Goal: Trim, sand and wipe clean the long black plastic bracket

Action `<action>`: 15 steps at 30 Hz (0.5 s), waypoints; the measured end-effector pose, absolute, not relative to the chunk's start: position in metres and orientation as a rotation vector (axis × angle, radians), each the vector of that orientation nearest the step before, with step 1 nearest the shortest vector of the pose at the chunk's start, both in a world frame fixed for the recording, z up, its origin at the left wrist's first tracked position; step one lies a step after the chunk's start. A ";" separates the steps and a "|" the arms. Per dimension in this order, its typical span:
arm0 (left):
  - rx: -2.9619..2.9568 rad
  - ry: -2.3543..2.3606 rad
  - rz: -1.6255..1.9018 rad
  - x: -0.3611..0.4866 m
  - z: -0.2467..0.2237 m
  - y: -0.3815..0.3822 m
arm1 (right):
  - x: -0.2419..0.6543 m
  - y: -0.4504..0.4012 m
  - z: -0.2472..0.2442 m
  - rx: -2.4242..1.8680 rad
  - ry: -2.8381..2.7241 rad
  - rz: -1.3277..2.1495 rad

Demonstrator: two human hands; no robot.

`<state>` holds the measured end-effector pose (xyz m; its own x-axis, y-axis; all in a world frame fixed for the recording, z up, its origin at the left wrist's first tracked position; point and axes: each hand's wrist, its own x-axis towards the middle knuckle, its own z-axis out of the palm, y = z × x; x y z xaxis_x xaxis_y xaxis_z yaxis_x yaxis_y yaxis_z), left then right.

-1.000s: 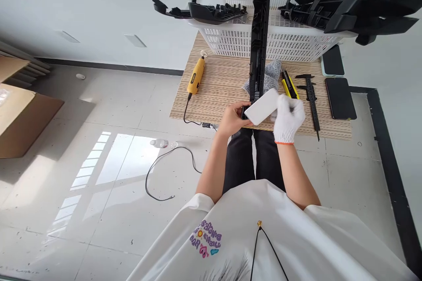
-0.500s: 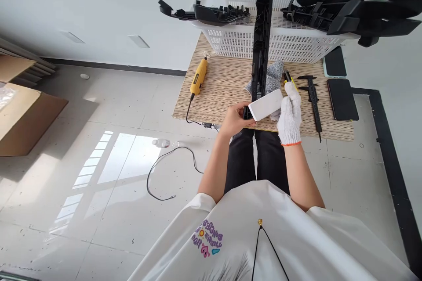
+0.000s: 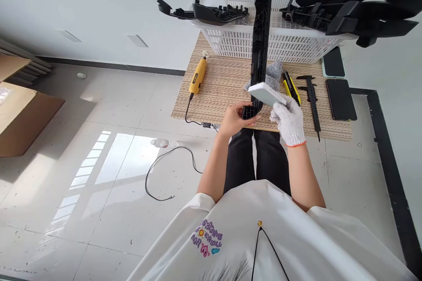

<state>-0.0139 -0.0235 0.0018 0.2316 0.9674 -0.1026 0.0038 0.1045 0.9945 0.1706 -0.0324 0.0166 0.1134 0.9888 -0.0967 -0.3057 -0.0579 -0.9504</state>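
My left hand [image 3: 238,117], bare, is closed around the near end of a long black plastic trim piece [image 3: 260,46]. That piece runs away from me across the table and over the white basket. My right hand [image 3: 289,122], in a white knit glove with an orange cuff edge, grips a flat rectangular block [image 3: 266,94], white on top and grey on its broad face. The block is tilted just above the trim's near end; whether they touch I cannot tell. A grey speckled cloth [image 3: 273,74] lies beside the trim, partly hidden behind it.
A yellow rotary tool [image 3: 198,75] with a cord lies left on the table. To the right are a yellow-black utility knife [image 3: 291,88], a black caliper [image 3: 312,101] and two phones [image 3: 341,99]. Behind, a white basket [image 3: 293,48] holds more black plastic parts [image 3: 343,19].
My right hand has turned the block, so its grey face shows, and its wrist has moved slightly right. The trim's near end and the utility knife are now uncovered. My left hand keeps its hold.
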 end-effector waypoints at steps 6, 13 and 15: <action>1.251 1.094 0.990 -0.014 -0.001 -0.022 | 0.184 -0.032 0.010 -1.010 -0.731 1.324; 1.238 1.007 0.987 -0.015 0.001 -0.021 | 0.173 -0.035 0.024 -1.223 -0.889 1.416; 1.233 1.016 0.996 -0.014 0.002 -0.022 | 0.167 -0.034 0.025 -1.218 -0.834 1.290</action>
<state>-0.0144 -0.0219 0.0023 0.2533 0.9655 -0.0610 -0.0418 0.0739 0.9964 0.1675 -0.0338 0.0247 0.1524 0.9735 -0.1706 -0.2438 -0.1302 -0.9610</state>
